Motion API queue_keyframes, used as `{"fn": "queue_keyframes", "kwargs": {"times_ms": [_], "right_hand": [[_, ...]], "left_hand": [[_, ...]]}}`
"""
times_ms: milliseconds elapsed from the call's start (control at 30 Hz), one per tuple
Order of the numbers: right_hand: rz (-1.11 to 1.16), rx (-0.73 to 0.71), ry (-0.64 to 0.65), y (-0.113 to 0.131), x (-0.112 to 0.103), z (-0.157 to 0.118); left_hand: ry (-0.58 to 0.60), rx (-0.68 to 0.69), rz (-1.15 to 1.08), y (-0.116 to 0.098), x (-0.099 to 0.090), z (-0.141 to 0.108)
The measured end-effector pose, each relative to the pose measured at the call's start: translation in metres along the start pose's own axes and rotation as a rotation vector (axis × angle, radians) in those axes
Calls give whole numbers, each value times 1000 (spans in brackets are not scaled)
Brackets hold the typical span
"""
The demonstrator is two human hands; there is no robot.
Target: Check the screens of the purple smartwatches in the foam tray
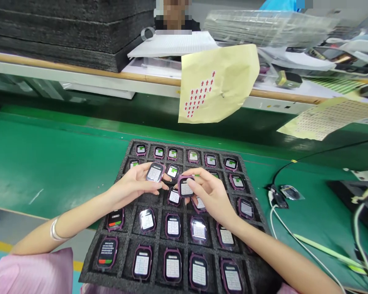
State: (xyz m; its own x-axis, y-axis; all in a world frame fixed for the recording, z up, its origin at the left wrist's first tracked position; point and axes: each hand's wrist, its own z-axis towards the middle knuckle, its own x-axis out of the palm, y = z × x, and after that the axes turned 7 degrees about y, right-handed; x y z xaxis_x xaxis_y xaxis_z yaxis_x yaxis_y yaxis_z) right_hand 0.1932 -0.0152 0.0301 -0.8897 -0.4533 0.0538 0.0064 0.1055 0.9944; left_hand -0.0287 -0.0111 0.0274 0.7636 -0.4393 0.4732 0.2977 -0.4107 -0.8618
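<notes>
My left hand point(138, 179) grips a purple-cased smartwatch body point(155, 172), its lit screen facing up. In my right hand point(210, 194) is a second smartwatch body point(185, 188), pinched between thumb and fingers, also with a lit screen. Both are held apart above the middle of a black foam tray point(127, 245). Rows of similar strapless watches sit in the tray's square pockets, most with white list screens. Two at the left, such as the lower-left watch point(107, 252), display red and green bars. My hands and forearms cover part of the middle rows.
The tray lies on a green bench point(49, 163). Behind it runs a shelf with stacked black foam point(55, 36), papers and plastic trays. A yellow sheet with red arrow stickers point(217, 85) hangs from its edge. Cables point(288, 228) lie at the right. Another person is beyond the shelf.
</notes>
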Motion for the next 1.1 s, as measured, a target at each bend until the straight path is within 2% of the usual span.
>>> {"fn": "queue_keyframes", "kwargs": {"times_ms": [167,467,900,1100], "right_hand": [[-99,-26,17,3,-6,-2],[-81,-33,11,-2,-6,-3],[-72,-93,3,1,-7,-6],[-91,-97,22,6,-6,-8]], "left_hand": [[13,20,-126,0,0,-1],[-62,67,-119,-1,12,-1],[-11,195,56,5,15,0],[45,230,1,5,15,-1]]}}
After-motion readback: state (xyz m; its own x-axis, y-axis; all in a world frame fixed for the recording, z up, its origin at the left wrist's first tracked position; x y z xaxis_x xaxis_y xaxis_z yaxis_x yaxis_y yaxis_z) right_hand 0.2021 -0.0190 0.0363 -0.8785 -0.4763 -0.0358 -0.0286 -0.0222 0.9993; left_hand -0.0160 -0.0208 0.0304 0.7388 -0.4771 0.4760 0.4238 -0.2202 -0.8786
